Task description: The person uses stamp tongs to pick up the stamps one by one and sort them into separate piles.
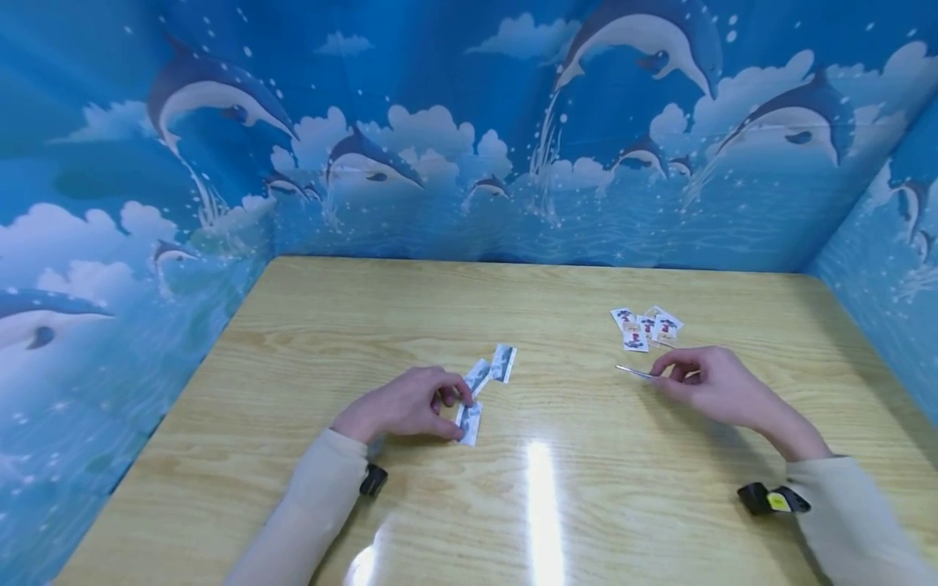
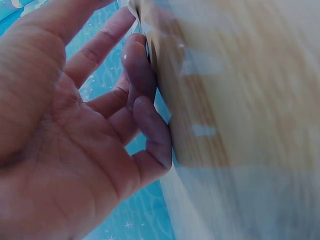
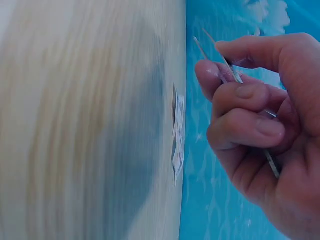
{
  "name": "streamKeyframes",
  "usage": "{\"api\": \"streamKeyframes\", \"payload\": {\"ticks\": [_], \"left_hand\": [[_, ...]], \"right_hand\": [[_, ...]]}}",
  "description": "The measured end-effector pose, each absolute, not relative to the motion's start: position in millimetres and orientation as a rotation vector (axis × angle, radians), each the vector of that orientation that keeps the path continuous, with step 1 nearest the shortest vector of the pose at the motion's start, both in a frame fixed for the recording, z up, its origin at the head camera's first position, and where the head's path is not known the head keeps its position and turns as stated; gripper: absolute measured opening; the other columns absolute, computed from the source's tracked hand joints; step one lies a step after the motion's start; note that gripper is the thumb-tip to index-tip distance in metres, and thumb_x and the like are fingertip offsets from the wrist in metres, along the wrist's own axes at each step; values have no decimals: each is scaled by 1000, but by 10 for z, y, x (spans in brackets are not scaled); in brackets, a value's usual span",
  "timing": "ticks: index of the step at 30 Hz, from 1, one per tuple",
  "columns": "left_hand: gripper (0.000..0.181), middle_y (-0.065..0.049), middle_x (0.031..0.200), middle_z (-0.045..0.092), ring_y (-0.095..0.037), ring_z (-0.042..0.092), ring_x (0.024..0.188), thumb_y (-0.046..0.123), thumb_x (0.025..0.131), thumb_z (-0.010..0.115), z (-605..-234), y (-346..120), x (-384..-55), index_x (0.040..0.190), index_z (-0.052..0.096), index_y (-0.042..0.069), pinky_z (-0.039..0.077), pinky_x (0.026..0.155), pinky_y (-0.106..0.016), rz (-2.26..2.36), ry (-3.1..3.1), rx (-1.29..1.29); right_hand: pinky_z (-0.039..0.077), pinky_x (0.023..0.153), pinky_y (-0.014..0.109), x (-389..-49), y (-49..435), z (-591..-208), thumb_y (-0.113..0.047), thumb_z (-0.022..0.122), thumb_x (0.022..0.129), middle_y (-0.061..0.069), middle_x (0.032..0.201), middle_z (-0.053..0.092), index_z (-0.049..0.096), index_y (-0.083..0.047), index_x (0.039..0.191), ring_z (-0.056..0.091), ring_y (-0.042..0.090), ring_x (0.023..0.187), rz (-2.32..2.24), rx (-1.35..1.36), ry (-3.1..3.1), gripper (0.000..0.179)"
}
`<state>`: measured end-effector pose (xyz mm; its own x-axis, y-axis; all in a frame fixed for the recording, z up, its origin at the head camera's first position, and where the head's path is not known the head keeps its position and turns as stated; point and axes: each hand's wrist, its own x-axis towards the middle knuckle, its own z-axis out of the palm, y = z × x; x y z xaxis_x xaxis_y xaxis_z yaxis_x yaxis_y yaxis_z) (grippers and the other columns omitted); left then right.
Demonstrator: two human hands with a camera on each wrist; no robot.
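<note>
Three small white slips with blue-grey print lie in a loose row left of the table's middle: a far slip (image 1: 503, 363), a middle slip (image 1: 479, 375) and a near slip (image 1: 470, 422). My left hand (image 1: 410, 404) holds the near slip between thumb and index finger, close against the tabletop. In the left wrist view, the other fingers of the left hand (image 2: 95, 130) are bent beside the table. My right hand (image 1: 721, 389) pinches thin metal tweezers (image 1: 632, 371) above the table, tips pointing left. The tweezers (image 3: 227, 65) show two slightly parted tips in the right wrist view.
Beyond the right hand lies a cluster of several small white cards (image 1: 635, 339) with red and blue pictures, some overlapping. The wood-grain table (image 1: 352, 309) meets a blue dolphin-print curtain (image 1: 440, 220) at its back and sides. Black devices sit at both wrists.
</note>
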<state>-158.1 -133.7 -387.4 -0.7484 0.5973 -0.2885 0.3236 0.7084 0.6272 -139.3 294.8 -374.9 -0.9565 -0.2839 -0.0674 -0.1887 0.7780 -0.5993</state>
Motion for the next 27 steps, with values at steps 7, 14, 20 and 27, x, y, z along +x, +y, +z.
{"api": "streamKeyframes", "payload": {"ticks": [7, 14, 20, 27], "left_hand": [[33, 3, 101, 62, -12, 55, 87, 30, 82, 86, -3867, -1331, -1584, 111, 70, 25, 47, 79, -30, 771, 2439, 738], [33, 3, 99, 62, -11, 55, 84, 29, 82, 87, -3868, -1341, -1591, 111, 71, 24, 47, 77, -28, 776, 2442, 766], [33, 3, 99, 62, -11, 55, 84, 30, 82, 86, -3870, -1342, -1595, 110, 70, 24, 46, 77, -28, 780, 2436, 762], [34, 4, 100, 62, -12, 55, 85, 31, 82, 87, -3871, -1333, -1593, 111, 70, 25, 47, 78, -29, 768, 2435, 738]], "right_hand": [[42, 53, 24, -1374, 2694, -3777, -12, 71, 93, -4, 75, 62, 74, -11, 100, 48, 2, 59, -962, -542, 2750, 8], [42, 52, 22, -1366, 2466, -3847, -8, 71, 91, -9, 71, 62, 74, -13, 97, 48, 0, 57, -974, -694, 2689, 8], [41, 53, 21, -1367, 2286, -3880, -14, 72, 93, -11, 71, 62, 74, -16, 96, 46, 0, 57, -971, -759, 2609, 4], [42, 53, 21, -1388, 2081, -3894, -16, 71, 94, -11, 73, 64, 75, -16, 98, 48, 0, 58, -935, -822, 2543, 5]]}}
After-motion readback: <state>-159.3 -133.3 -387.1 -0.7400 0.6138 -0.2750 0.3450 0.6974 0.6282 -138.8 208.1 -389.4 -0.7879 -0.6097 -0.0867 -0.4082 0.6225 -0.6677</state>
